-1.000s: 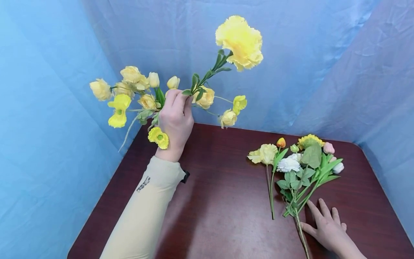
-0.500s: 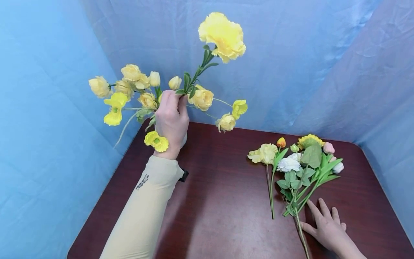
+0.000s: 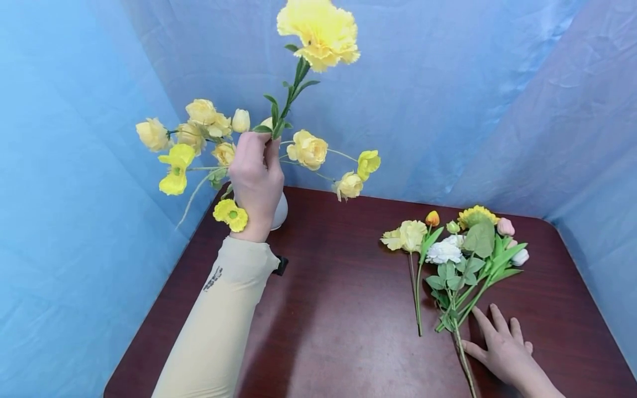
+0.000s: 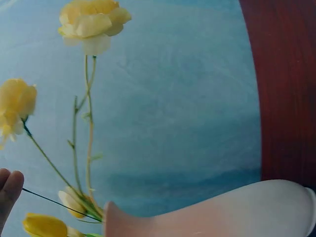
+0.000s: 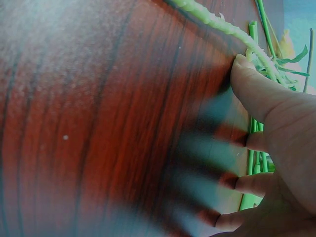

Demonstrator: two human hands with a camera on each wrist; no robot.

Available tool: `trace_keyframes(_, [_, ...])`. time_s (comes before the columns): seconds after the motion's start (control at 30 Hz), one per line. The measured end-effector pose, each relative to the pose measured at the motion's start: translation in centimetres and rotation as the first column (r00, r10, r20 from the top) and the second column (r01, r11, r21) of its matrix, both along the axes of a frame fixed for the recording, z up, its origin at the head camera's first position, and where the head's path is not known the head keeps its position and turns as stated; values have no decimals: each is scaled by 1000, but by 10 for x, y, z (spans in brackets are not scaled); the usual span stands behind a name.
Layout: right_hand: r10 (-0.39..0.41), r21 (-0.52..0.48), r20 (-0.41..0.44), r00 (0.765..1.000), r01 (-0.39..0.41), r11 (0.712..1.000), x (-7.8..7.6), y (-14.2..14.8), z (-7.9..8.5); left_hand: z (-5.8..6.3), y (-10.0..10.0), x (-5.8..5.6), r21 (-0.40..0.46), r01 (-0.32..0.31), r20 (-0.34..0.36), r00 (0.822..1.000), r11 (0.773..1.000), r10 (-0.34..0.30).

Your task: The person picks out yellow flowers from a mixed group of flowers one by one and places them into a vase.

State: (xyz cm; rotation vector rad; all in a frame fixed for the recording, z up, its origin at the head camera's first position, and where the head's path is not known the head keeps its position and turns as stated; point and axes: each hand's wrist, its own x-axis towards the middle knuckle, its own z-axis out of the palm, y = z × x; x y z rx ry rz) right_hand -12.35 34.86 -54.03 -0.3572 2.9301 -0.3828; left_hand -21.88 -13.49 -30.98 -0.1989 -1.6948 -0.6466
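Note:
My left hand [image 3: 256, 174] pinches a yellow carnation [image 3: 320, 33] by its leafy stem, just under the leaves. The bloom stands high and leans slightly right. Behind that hand is a white vase [image 3: 281, 213], mostly hidden; in the left wrist view the vase [image 4: 212, 210] shows its mouth, with a thin dark stem running from my fingertips [image 4: 12, 182] into it. Pale yellow roses [image 3: 307, 149], yellow poppies [image 3: 176, 168] and a cream tulip [image 3: 241, 120] spread from the vase. My right hand [image 3: 507, 348] rests on the table with fingers spread, its thumb against a thick green stem [image 5: 222, 24].
On the right of the dark red table [image 3: 338, 309] lie a white flower [image 3: 444, 251], a sunflower [image 3: 476, 216], an orange tulip [image 3: 432, 219], a pale yellow flower [image 3: 410, 236] and pink tulips [image 3: 505, 227]. Blue cloth [image 3: 423, 110] hangs behind and at both sides.
The carnation has moved left and up, turning more upright, as my left hand shifted slightly left. More of the white vase shows now. My right hand has stayed in place.

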Motion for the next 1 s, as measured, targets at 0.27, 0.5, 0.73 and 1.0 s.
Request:
trace_keyframes(0.27, [1,-6,-10,1000,-1,1000,0,0,-1,-18,-8,-3,-13,-89,225,970,996,90])
trace_keyframes(0.5, [4,-3,-11,1000,-4,1000,-1,0,-1,-23,-10,-4,21,-117,331,938,993,103])
trace_keyframes(0.73, [3,-6,-5,1000,-3,1000,-1,2,0,-30,-16,-5,32,-174,490,861,984,136])
trace_keyframes(1.0, [8,-1,-21,1000,-8,1000,-2,2,-2,-33,-16,-5,-5,-240,566,800,971,200])
